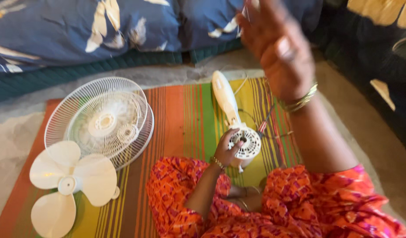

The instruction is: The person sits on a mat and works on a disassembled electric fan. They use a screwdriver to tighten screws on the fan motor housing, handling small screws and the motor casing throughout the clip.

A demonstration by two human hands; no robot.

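Observation:
A white fan body (231, 114) lies on a striped mat (181, 114), its round vented motor end (247, 143) toward me. My left hand (226, 150) grips that motor end. My right hand (275, 44) is raised high in front of the camera, blurred, fingers together around what looks like thin wires (246, 11) near the top edge. Thin wires (267, 121) trail from the motor to the right. My orange patterned sleeves and lap fill the lower frame.
Two stacked white wire fan guards (101, 119) lie on the mat at left. A white three-blade fan propeller (68, 185) rests in front of them. Blue patterned bedding (79, 26) and a green cushion edge run along the back. Bare floor lies at right.

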